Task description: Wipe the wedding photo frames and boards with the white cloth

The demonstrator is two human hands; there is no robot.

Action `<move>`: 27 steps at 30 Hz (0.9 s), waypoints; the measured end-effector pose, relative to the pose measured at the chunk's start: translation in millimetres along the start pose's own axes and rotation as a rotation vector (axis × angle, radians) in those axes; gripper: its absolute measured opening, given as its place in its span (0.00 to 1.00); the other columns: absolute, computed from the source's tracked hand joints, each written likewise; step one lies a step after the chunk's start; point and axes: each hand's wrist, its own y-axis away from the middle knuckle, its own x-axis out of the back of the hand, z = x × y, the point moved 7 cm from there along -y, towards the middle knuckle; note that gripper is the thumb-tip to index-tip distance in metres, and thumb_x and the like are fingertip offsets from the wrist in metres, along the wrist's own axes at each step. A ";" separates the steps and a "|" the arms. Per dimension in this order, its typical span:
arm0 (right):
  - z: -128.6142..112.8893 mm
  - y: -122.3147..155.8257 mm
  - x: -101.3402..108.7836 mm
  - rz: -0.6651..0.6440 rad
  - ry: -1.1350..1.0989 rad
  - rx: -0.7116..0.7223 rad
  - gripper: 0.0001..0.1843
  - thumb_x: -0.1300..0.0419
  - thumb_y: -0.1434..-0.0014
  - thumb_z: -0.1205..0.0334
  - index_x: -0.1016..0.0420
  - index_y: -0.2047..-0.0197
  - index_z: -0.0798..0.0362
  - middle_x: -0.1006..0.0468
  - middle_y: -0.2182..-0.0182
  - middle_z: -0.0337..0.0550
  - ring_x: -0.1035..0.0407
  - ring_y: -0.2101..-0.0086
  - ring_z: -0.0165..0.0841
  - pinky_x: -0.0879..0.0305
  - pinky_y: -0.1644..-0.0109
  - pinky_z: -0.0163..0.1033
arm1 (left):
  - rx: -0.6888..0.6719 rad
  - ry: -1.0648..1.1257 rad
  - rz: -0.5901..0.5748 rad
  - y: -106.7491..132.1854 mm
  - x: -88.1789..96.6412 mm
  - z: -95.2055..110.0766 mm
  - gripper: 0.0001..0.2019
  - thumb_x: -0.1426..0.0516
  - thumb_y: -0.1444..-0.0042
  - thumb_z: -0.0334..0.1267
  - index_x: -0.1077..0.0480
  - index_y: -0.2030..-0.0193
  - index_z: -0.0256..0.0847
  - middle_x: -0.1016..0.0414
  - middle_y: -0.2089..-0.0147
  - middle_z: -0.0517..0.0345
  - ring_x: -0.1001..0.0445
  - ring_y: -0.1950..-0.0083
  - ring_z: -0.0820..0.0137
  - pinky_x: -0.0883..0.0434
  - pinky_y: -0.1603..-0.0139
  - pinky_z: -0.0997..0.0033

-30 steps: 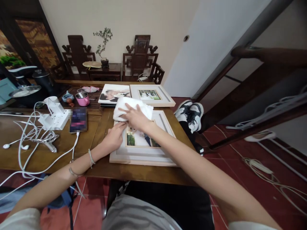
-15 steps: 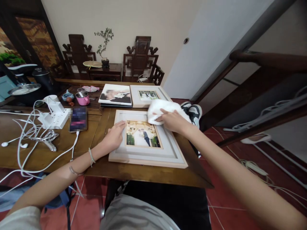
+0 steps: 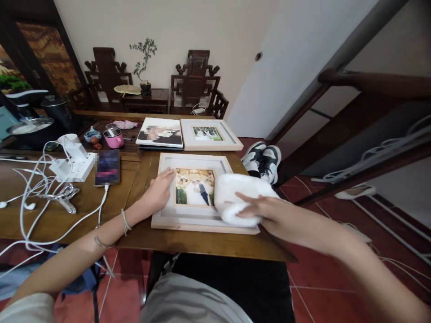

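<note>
The white cloth [image 3: 232, 186] hides the right part of the framed picture [image 3: 205, 227], so I cannot see that border complete, and the right hand [image 3: 266, 210] is a little blurred. Its grip is partly closed, with the cloth bunched between the fingers; the fingertips are partly sunk in the folds. The left hand [image 3: 157, 190] has its grip loose, with the fingers extended flat on the left border; where its thumb presses, I cannot tell. The screen of the phone [image 3: 107, 168] is pixelated, and so is part of the printed panel [image 3: 161, 132] behind.

The cloth looks thick and fluffy, folded into a soft pad. The frame is rectangular, of pale wood colour, with a wide whitish mount around a small photo, and it lies flat on the brown, shiny tabletop [image 3: 202, 246], in front of a second frame [image 3: 208, 146].

Half a second ago, the cloth was at the upper right corner; now it is nearer to the lower right one, while the left hand remains at the same border.
</note>
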 end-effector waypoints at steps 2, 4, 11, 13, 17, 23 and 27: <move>8.5 -29.6 8.4 0.046 0.019 -0.005 0.33 0.53 0.54 0.79 0.22 0.49 0.48 0.30 0.41 0.41 0.44 0.37 0.43 0.41 0.37 0.52 | 0.001 -0.006 -0.007 0.1 0.5 0.2 0.30 0.57 0.47 0.19 0.38 0.38 0.36 0.40 0.32 0.46 0.46 0.29 0.62 0.43 0.32 0.46; 15.7 -57.6 15.0 0.095 0.062 -0.019 0.36 0.54 0.56 0.81 0.24 0.46 0.52 0.29 0.41 0.43 0.52 0.35 0.43 0.48 0.34 0.56 | 0.007 -0.008 -0.012 -0.1 0.7 -0.5 0.30 0.57 0.47 0.19 0.38 0.38 0.36 0.40 0.32 0.45 0.46 0.29 0.63 0.43 0.33 0.46; 3.1 -31.1 1.8 0.112 0.071 0.053 0.36 0.53 0.56 0.81 0.23 0.47 0.49 0.36 0.37 0.44 0.56 0.34 0.47 0.54 0.34 0.65 | 0.027 0.027 0.012 -1.7 -1.2 -5.1 0.30 0.55 0.46 0.21 0.39 0.36 0.36 0.41 0.32 0.44 0.44 0.30 0.60 0.43 0.32 0.46; -7.4 -1.9 -6.8 0.076 0.046 0.075 0.36 0.52 0.56 0.81 0.22 0.49 0.46 0.37 0.36 0.41 0.54 0.35 0.46 0.52 0.34 0.61 | 0.046 0.018 0.020 -1.7 -1.7 -6.0 0.29 0.55 0.46 0.21 0.39 0.36 0.36 0.41 0.32 0.44 0.44 0.30 0.60 0.43 0.32 0.46; -34.3 24.0 -13.7 0.049 0.057 0.102 0.36 0.53 0.56 0.82 0.23 0.48 0.46 0.37 0.36 0.41 0.52 0.35 0.46 0.47 0.35 0.59 | 0.074 0.003 0.046 -1.1 0.2 -4.7 0.28 0.56 0.45 0.21 0.38 0.37 0.33 0.40 0.32 0.43 0.43 0.31 0.61 0.43 0.32 0.49; -109.2 -24.9 -15.5 -0.001 0.014 0.276 0.38 0.54 0.55 0.83 0.25 0.45 0.49 0.39 0.35 0.44 0.54 0.34 0.50 0.53 0.35 0.67 | 0.077 0.023 0.092 -3.3 6.7 -1.0 0.27 0.55 0.45 0.22 0.36 0.39 0.35 0.36 0.34 0.46 0.39 0.32 0.61 0.41 0.32 0.50; -143.6 -49.7 -21.1 0.004 -0.008 0.296 0.34 0.50 0.52 0.80 0.27 0.43 0.53 0.40 0.35 0.47 0.56 0.34 0.55 0.56 0.36 0.70 | 0.085 0.020 0.065 -5.3 9.0 -0.3 0.24 0.56 0.42 0.25 0.35 0.40 0.37 0.35 0.35 0.49 0.38 0.33 0.63 0.40 0.33 0.53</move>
